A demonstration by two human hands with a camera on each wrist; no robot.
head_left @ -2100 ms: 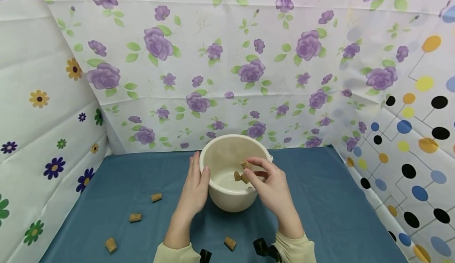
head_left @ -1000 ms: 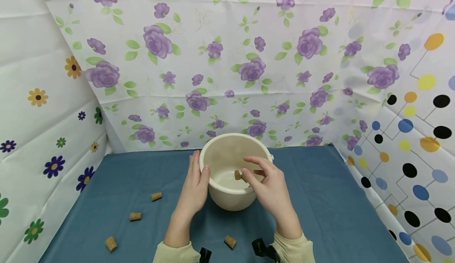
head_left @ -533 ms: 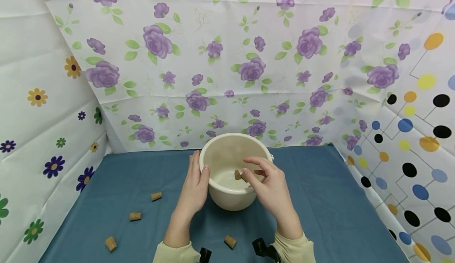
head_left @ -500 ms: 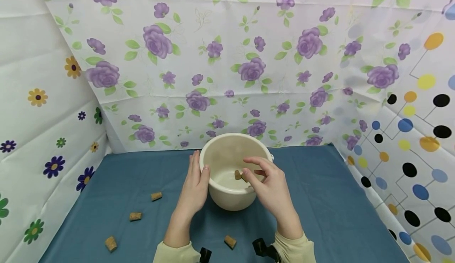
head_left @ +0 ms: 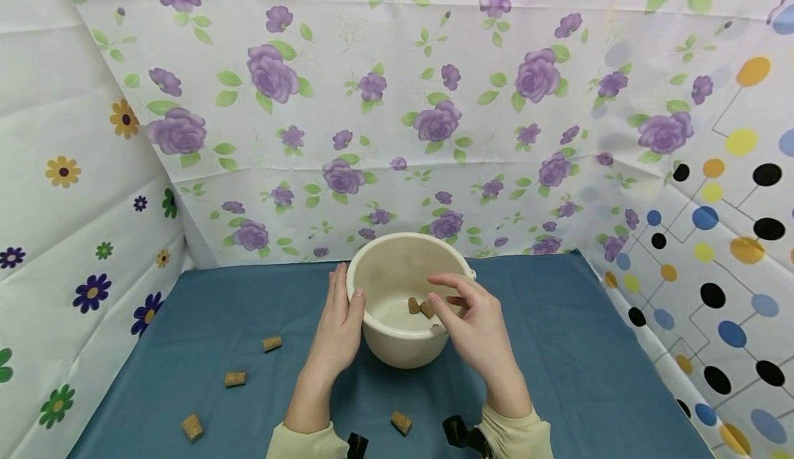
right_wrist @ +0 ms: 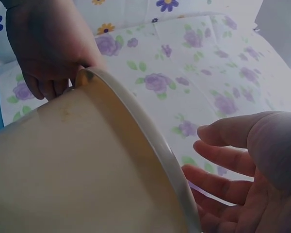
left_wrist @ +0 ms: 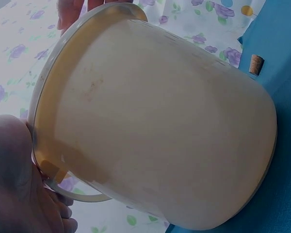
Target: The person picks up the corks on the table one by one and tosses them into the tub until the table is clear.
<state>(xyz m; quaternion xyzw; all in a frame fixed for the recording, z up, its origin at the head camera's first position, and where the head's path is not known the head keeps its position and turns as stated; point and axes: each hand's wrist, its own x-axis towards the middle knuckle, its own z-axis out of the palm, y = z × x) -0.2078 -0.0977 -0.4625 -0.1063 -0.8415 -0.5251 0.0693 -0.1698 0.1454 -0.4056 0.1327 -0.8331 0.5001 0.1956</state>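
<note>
A cream plastic bucket (head_left: 406, 350) stands on the blue cloth, its mouth turned toward the head camera. Flat against its left side lies my left hand (head_left: 335, 335), fingers straight and thumb at the rim. My right hand (head_left: 477, 321) hovers at the right of the mouth, thumb and fingers apart with nothing between them; the right wrist view shows those fingers (right_wrist: 223, 187) just beyond the rim. Inside the bucket lie a cork (head_left: 413, 305) and a second cork (head_left: 427, 309) beside it. A brownish bit near the front rim is mostly hidden.
To the left, a far cork (head_left: 271, 344), a middle cork (head_left: 235, 379) and a near cork (head_left: 192, 428) lie on the blue cloth (head_left: 589, 376). Another cork (head_left: 401, 423) lies in front of the bucket. Patterned sheets (head_left: 384, 128) enclose the back and sides.
About two seconds ago my right hand pinched a cork over the bucket; its fingers have since parted and let it go. The right hand has shifted slightly right. My left hand stays put.
</note>
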